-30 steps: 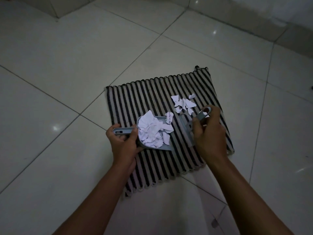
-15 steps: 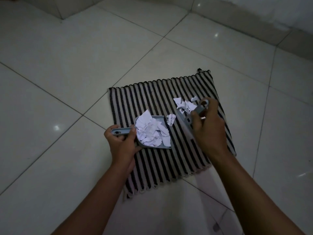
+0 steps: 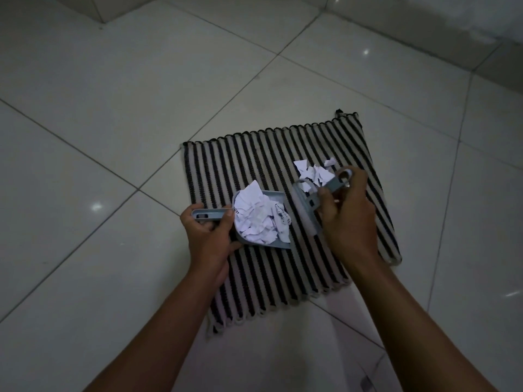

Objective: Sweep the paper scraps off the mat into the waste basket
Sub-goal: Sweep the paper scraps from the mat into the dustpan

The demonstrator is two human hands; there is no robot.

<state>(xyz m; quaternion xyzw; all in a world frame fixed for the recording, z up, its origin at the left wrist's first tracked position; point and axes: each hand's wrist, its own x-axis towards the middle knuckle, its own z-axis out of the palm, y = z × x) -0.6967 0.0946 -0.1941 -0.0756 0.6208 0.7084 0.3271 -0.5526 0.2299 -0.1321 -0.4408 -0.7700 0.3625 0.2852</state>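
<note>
A black-and-white striped mat point(image 3: 254, 154) lies on the tiled floor. My left hand point(image 3: 208, 236) grips the handle of a small grey dustpan point(image 3: 278, 196) resting on the mat and heaped with white paper scraps point(image 3: 259, 217). My right hand point(image 3: 346, 219) grips a small grey hand brush point(image 3: 307, 210), whose bristles stand on the mat just right of the dustpan's mouth. A loose cluster of scraps point(image 3: 312, 172) lies on the mat behind the brush. No waste basket is in view.
Pale glossy floor tiles point(image 3: 113, 108) surround the mat on all sides. A low wall base or step point(image 3: 424, 32) runs along the far right.
The single scrap that lay at the dustpan's mouth now sits inside the pan. The brush has moved closer to the pan. The view has shifted slightly.
</note>
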